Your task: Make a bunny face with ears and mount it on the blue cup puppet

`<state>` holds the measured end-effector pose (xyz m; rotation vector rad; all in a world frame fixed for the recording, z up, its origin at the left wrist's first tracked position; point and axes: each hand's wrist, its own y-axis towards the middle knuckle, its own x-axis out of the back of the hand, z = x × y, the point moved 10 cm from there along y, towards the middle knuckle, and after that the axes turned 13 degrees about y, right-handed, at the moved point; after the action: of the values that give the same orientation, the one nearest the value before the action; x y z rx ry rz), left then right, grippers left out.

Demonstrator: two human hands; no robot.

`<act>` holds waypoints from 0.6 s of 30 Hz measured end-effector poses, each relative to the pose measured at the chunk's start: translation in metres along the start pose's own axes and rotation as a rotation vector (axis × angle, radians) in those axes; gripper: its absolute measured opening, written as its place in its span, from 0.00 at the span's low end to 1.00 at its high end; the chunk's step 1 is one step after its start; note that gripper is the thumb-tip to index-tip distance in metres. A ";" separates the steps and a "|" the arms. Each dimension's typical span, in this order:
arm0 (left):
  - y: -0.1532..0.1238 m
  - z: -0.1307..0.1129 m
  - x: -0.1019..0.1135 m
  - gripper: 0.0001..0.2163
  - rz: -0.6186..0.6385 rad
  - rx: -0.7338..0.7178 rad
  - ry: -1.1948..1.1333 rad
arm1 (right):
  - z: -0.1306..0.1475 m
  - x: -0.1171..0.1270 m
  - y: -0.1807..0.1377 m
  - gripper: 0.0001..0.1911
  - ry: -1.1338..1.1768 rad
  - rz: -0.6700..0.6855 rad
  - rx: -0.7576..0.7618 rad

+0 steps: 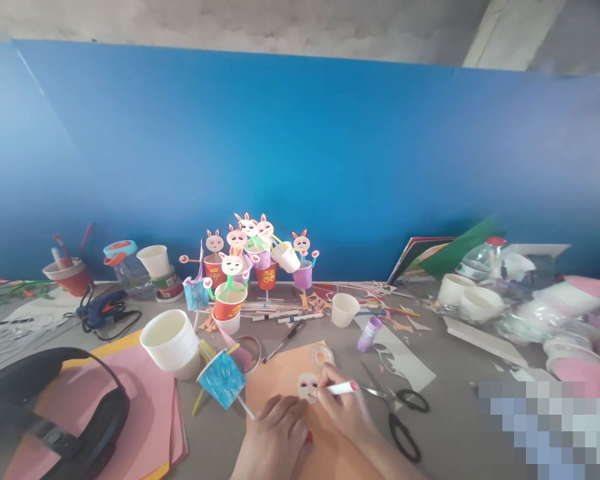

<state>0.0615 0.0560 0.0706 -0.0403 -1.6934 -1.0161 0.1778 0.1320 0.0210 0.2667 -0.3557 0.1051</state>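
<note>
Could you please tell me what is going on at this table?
A person's right hand holds a white marker with its tip at a small paper face where eyes show. The left hand rests on the orange paper beside it. Several rabbit-faced cup figures stand farther back, and scissors lie to the right.

The grey table (453, 393) carries orange paper (275, 370), scissors (391, 404), a white cup (345, 311) and, seemingly, a blue glue gun (100, 311).
</note>
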 end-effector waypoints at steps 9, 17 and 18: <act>-0.001 0.002 -0.001 0.03 -0.002 -0.001 -0.008 | 0.002 -0.001 0.001 0.09 0.008 0.001 0.019; -0.002 0.001 -0.002 0.03 0.022 0.004 0.002 | 0.007 0.001 0.001 0.09 0.007 -0.013 0.028; -0.001 0.001 -0.002 0.03 0.023 0.003 0.002 | 0.007 0.001 0.001 0.09 0.005 -0.013 0.028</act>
<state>0.0611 0.0566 0.0677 -0.0574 -1.6891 -0.9961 0.1766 0.1308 0.0278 0.2959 -0.3477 0.0979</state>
